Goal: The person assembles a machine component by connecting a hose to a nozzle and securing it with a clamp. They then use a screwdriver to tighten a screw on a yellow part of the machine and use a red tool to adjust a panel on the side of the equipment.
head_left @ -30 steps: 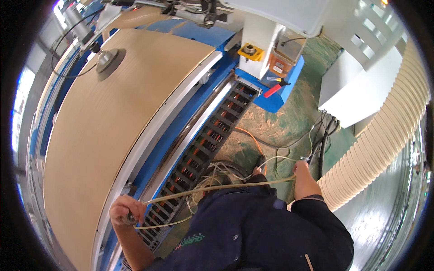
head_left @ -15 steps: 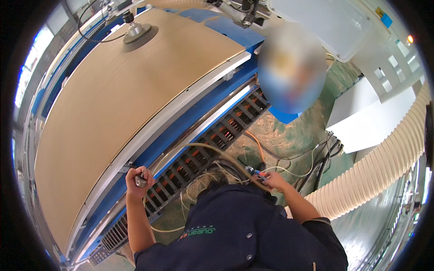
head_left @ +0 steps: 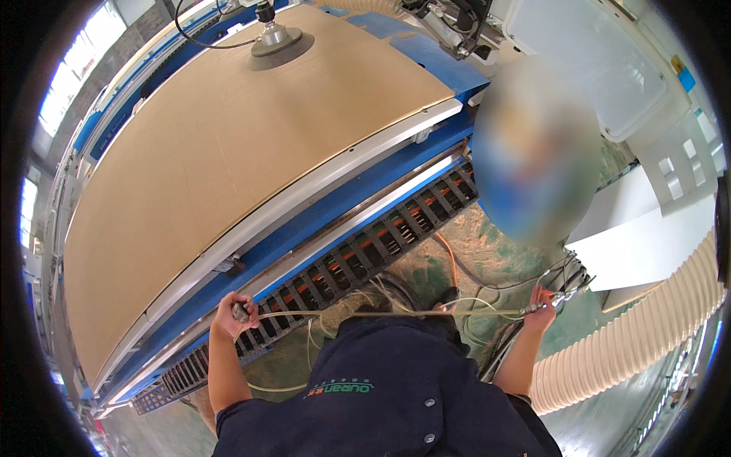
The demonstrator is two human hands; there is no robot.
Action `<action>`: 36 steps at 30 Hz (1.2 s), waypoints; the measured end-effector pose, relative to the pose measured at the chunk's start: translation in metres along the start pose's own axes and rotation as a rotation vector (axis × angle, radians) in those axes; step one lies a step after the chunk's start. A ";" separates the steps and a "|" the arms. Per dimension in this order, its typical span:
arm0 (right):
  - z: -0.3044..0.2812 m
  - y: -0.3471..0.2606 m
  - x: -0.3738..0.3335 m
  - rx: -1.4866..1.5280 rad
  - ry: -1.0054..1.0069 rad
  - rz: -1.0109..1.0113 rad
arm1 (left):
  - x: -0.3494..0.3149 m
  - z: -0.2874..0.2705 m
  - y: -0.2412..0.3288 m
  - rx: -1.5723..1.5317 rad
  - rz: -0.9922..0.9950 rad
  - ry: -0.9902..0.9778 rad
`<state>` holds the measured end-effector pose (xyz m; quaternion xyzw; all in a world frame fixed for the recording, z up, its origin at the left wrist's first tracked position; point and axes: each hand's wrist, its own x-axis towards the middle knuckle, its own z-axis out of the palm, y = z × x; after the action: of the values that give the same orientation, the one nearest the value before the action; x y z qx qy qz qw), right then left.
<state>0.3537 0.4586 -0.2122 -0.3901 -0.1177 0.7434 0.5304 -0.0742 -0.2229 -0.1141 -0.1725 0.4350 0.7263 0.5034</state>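
Observation:
A thin pale hose (head_left: 396, 313) runs almost straight across the front of my body, from hand to hand. My left hand (head_left: 228, 324) is closed around a rounded, dull metal end piece (head_left: 241, 311) at the hose's left end, beside the machine's edge. Off to the right, my right hand (head_left: 542, 307) grips the hose's metal fitting (head_left: 531, 308). Shiny metal parts (head_left: 565, 295) stick out past its fingers; their exact kind is unclear.
A large tan board (head_left: 213, 160) lies on the blue machine, with a suction cup (head_left: 280, 52) on it. A black cable chain (head_left: 365, 247) runs along the near side. Cables (head_left: 487, 286) and a thick ribbed duct (head_left: 640, 343) lie at right. A blurred patch hides the upper right.
My right hand has moved right and outward, so the hose went from a slack arc to nearly straight. My left hand has come slightly lower. The view has shifted.

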 end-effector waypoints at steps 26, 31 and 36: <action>0.235 0.091 -0.071 -1.290 -0.283 0.030 | 0.022 0.017 -0.080 -0.089 -0.135 0.165; 0.227 0.067 -0.086 -1.351 -0.303 -0.039 | 0.048 0.054 -0.073 0.081 -0.159 0.139; 0.260 0.043 -0.083 -1.570 -0.345 -0.156 | 0.076 0.095 -0.058 0.294 -0.114 0.018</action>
<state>0.1515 0.4298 -0.0265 -0.5191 -0.7128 0.4544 0.1264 -0.0384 -0.0955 -0.1395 -0.1278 0.5309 0.6234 0.5597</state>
